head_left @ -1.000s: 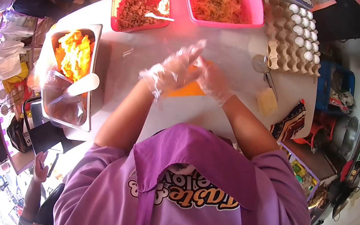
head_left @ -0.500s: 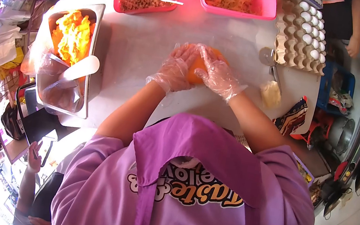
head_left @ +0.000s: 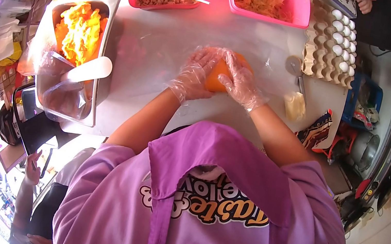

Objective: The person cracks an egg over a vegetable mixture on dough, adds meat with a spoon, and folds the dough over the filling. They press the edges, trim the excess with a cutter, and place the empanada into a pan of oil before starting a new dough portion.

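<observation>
I have the left hand (head_left: 194,72), fingers close together, and the right hand (head_left: 243,84), thumb spread from its fingers, on the orange mass (head_left: 218,71) between and partly beneath those fingers.

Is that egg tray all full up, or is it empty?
Neither: the egg tray is partly full. White eggs sit toward its right side, while many cups on the left hold none.
</observation>
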A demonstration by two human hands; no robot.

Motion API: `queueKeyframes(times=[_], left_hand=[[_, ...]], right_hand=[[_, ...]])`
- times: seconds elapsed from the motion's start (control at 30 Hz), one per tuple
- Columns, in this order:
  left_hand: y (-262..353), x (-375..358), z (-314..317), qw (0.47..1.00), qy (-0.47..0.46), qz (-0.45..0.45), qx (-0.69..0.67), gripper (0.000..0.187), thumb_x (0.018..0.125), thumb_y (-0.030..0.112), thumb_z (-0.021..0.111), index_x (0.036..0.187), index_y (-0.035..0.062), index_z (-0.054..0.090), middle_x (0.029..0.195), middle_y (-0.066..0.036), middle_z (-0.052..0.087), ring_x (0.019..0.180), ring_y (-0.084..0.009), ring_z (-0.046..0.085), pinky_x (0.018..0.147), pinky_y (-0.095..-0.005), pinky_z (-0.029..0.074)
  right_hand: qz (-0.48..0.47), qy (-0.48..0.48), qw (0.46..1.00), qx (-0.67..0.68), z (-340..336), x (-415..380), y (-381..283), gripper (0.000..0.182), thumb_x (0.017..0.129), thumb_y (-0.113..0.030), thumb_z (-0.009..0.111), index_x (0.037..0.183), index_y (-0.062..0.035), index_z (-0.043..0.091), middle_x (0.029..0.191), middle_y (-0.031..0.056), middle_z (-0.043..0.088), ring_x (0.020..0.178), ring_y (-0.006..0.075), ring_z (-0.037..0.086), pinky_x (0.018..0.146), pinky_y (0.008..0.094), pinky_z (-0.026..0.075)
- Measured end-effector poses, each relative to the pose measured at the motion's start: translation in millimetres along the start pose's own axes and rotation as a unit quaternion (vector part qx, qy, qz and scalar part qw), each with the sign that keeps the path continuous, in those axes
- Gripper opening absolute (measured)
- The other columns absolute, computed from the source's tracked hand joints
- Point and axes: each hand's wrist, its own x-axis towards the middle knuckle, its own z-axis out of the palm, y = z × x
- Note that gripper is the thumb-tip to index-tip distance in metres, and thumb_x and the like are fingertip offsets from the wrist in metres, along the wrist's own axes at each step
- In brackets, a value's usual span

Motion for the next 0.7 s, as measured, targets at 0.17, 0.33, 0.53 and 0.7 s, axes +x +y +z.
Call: queueKeyframes(times=[0.17,0.33,0.53,0.7], left_hand=[[-2.5,-0.5,-17.3,1.0,-0.022,0.006,-0.018,0.104,0.068,0.047,0.074,0.147,0.0047,0.023,0.149,-0.018,0.027,0.141,-0.0327,0.02,0.116,-0.0423,0.009],[-30.4,5.4,-21.1,0.63,0.076,-0.083,-0.768,0.071,0.096,0.05,0.038,0.144,-0.0007,0.025,0.152,-0.011,0.024,0.142,-0.0235,0.019,0.117,-0.0376,0.008],[4.3,11.9,-32.6,0.931,0.042,0.132,-0.337,0.07,0.098,0.049,0.03,0.143,-0.0047,0.026,0.15,-0.021,0.025,0.14,-0.034,0.02,0.115,-0.0429,0.014],[7.9,9.1,-19.3,0.984,0.003,0.049,-0.171,0.069,0.098,0.047,0.029,0.143,-0.0045,0.022,0.148,-0.026,0.024,0.139,-0.0404,0.018,0.115,-0.0446,0.013]], right_hand=[[-0.03,-0.009,0.997,0.078,-3.0,3.1,9.9,0.069,0.095,-0.036,0.049,0.147,-0.0039,0.017,0.144,0.016,0.039,0.134,0.0304,0.036,0.11,0.04,0.026],[0.15,0.009,0.912,0.382,-30.0,13.8,-9.4,0.073,0.097,-0.056,0.024,0.149,-0.007,0.009,0.148,0.0109,0.034,0.137,0.0242,0.033,0.113,0.0362,0.019],[0.009,-0.075,0.992,0.103,-15.2,20.7,3.3,0.078,0.095,-0.058,0.029,0.147,-0.0015,0.012,0.128,0.0221,0.052,0.115,0.0367,0.052,0.097,0.0391,0.041],[-0.046,-0.012,0.998,0.028,0.2,15.5,8.9,0.078,0.095,-0.056,0.033,0.147,-0.0031,0.011,0.116,0.0243,0.058,0.103,0.0402,0.057,0.087,0.043,0.046]])
